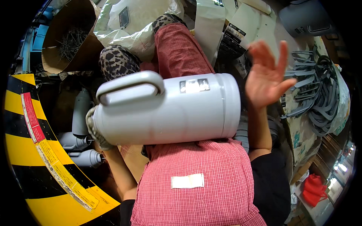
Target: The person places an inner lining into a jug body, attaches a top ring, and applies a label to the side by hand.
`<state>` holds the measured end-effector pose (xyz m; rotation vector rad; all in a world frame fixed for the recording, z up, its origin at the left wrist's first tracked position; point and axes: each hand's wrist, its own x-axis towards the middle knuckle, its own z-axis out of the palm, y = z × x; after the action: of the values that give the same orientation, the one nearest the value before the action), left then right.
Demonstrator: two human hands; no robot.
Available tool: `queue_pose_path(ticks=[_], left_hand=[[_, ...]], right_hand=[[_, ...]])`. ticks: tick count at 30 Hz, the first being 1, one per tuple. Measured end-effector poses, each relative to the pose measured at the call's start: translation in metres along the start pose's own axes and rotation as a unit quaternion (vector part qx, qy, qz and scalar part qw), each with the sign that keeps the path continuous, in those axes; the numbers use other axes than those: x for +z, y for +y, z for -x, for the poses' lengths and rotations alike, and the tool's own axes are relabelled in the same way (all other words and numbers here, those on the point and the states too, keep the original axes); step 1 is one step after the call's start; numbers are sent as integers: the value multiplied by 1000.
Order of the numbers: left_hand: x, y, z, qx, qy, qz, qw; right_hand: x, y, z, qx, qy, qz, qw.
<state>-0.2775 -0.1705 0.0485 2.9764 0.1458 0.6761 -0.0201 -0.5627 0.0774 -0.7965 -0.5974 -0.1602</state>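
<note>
Across my lap lies a light grey thermos jug [169, 109] on its side, with a looped grey handle [130, 83] on its upper side and a small dark and silver label. My left hand [97, 130], in a knitted glove, wraps round the jug's left end; part of its fingers is hidden behind the jug. My bare right hand [266, 77] is raised beyond the right end, palm showing and fingers spread, touching nothing. Its fingertips are slightly blurred. To its right is a pile of loose grey handles [305, 81].
A yellow-and-black striped panel [22, 150] curves along the left, beside more grey jugs [81, 113]. Upper left stands a cardboard box [52, 52] of thin metal rods. A clear plastic bag [141, 35] lies ahead. Another grey jug [303, 19] is at upper right, a red cloth [314, 189] lower right.
</note>
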Motion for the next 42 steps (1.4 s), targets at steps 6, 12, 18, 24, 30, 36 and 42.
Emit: queue_pose_path(ticks=[6, 12, 18, 24, 30, 36, 42], left_hand=[[9, 21, 20, -229, 204, 564, 766], [19, 18, 13, -90, 178, 626, 754], [2, 38, 14, -158, 276, 479, 818], [1, 66, -5, -61, 474, 373, 795], [-11, 108, -20, -19, 377, 346, 859], [-1, 119, -3, -61, 246, 345, 904], [35, 119, 6, -22, 399, 296, 868]], right_hand=[[6, 17, -2, 156, 4, 57, 986], [-2, 30, -1, 211, 50, 35, 975], [-20, 19, 5, 247, 113, 43, 962], [0, -54, 49, 493, 116, 142, 850], [-13, -49, 85, 353, 210, 313, 856], [-56, -28, 93, 331, 217, 301, 868], [-64, -21, 82, 321, 184, 291, 882]])
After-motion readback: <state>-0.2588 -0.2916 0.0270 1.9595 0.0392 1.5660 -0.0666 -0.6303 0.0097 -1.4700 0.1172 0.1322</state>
